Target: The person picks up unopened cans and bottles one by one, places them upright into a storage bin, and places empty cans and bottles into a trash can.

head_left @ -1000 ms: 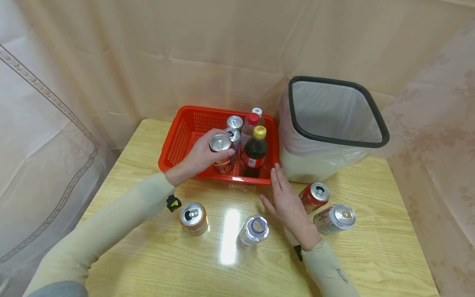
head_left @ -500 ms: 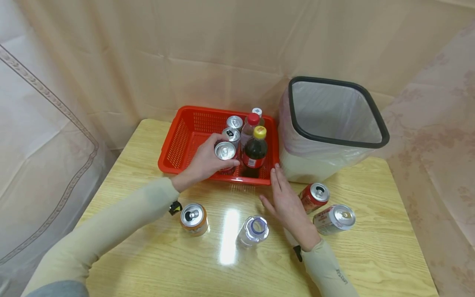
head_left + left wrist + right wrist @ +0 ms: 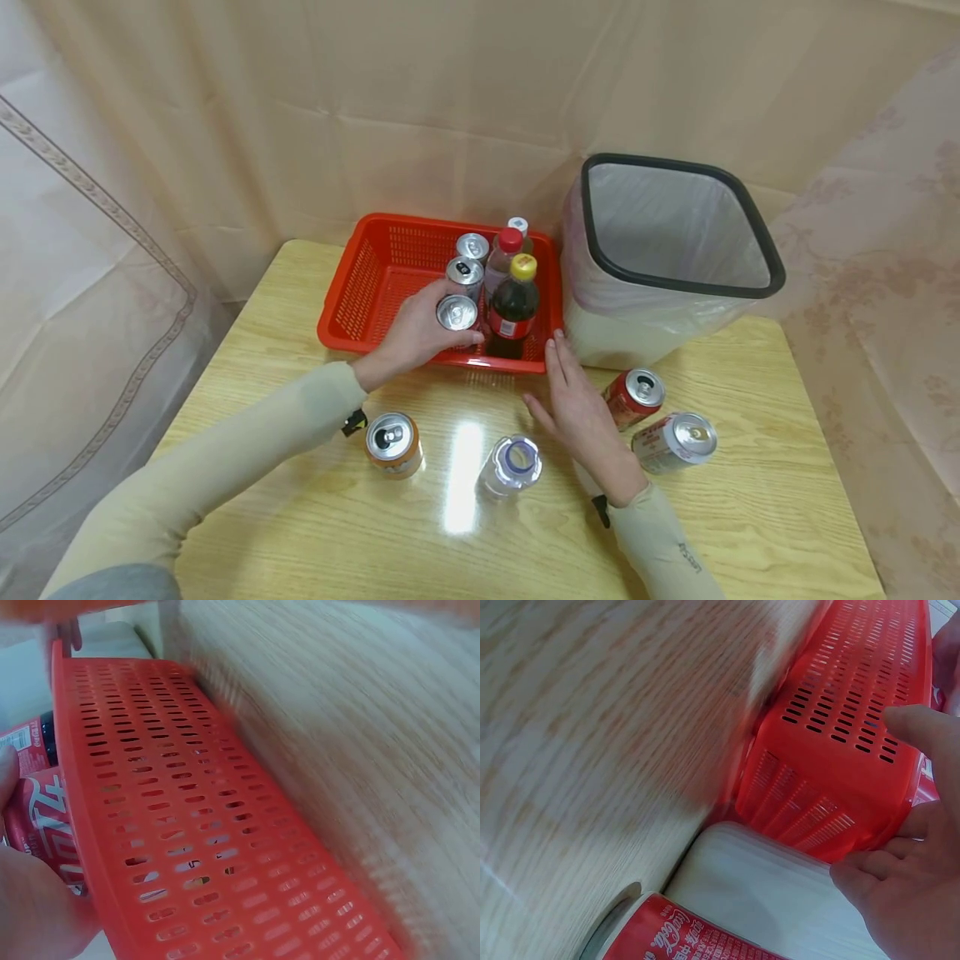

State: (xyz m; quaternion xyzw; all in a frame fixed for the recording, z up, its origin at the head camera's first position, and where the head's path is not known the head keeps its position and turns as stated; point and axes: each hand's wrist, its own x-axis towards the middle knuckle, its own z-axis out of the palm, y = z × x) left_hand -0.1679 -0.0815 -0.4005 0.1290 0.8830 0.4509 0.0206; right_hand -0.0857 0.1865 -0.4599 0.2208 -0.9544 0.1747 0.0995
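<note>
My left hand (image 3: 412, 333) grips a red soda can (image 3: 457, 313) inside the red plastic basket (image 3: 435, 222), at its near side. In the left wrist view the can (image 3: 46, 814) shows white lettering, its lower part hidden behind the basket wall (image 3: 172, 802). Two other cans stand behind it, one silver-topped can (image 3: 465, 271) and another can (image 3: 472, 246). A cola bottle with a yellow cap (image 3: 513, 304) stands to their right. With fingers extended, my right hand (image 3: 588, 421) touches the basket's near right corner; the right wrist view shows its fingertips (image 3: 847, 877) at the rim.
A lined waste bin (image 3: 622, 325) stands right of the basket. On the table are an orange can (image 3: 393, 450), an uncapped clear bottle (image 3: 510, 471), a red Coca-Cola can (image 3: 633, 400) and a pale can (image 3: 675, 443). A red-capped bottle (image 3: 510, 242) and a white-capped bottle (image 3: 517, 225) stand in the basket.
My left hand has moved slightly right and toward me while lowering the red can deeper into the basket, in line with the cans behind. The right hand has stayed at the corner.
</note>
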